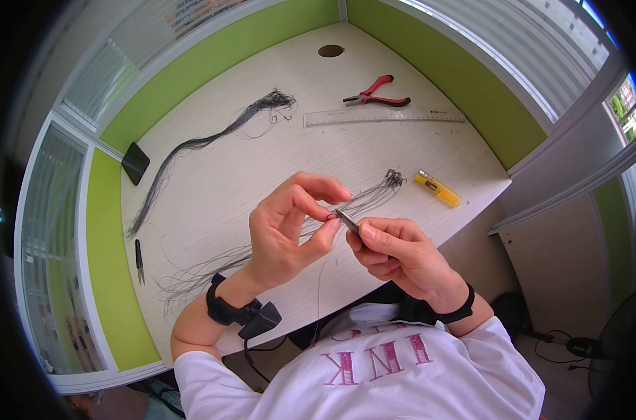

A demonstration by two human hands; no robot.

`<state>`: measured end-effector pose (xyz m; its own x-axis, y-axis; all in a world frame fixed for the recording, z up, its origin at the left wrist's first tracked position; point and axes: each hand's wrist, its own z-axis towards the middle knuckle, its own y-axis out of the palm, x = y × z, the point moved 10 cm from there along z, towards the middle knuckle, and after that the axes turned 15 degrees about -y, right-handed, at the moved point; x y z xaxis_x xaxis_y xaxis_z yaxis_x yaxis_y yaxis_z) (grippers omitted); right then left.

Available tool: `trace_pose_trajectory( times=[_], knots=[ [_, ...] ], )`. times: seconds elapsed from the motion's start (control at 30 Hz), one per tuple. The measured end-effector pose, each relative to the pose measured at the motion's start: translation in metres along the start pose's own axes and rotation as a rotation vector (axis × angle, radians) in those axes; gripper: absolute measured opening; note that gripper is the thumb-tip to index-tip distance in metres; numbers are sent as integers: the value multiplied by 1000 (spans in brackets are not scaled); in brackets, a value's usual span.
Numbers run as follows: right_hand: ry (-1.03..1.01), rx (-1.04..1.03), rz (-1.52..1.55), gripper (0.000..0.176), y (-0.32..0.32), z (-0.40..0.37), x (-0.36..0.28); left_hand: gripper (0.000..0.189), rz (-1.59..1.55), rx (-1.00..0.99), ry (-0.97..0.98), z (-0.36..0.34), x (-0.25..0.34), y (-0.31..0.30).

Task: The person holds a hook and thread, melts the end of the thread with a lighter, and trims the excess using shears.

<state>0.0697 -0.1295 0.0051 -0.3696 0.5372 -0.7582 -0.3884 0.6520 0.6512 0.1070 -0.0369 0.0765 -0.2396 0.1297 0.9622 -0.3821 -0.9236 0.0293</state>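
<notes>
My left hand point(286, 220) is raised over the near part of the desk, thumb and index finger pinched on the end of a thin dark cord point(319, 287). The cord hangs down toward my lap. In my right hand point(402, 255) is a slim pointed metal tool that looks like tweezers point(349, 222); its tip meets the cord at my left fingertips. The rest of the tool is hidden by my fingers. Behind and below the hands lies a bundle of dark cords point(374, 196), its knotted end pointing right and loose strands spreading left.
A longer dark cord bundle point(185, 147) lies farther left. Red-handled pliers point(377, 94) and a clear ruler point(384, 117) lie at the back right. A yellow lighter point(438, 189) is near the right edge. At left are a black phone-like object point(136, 164) and dark pointed tweezers point(139, 262).
</notes>
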Motion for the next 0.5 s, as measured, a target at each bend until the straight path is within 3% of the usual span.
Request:
trace_pose_trajectory(
  times=[0.5],
  knots=[
    [-15,55,-101,31,-7,0,-3,17,-6,6,-57,1,-3,0]
  ],
)
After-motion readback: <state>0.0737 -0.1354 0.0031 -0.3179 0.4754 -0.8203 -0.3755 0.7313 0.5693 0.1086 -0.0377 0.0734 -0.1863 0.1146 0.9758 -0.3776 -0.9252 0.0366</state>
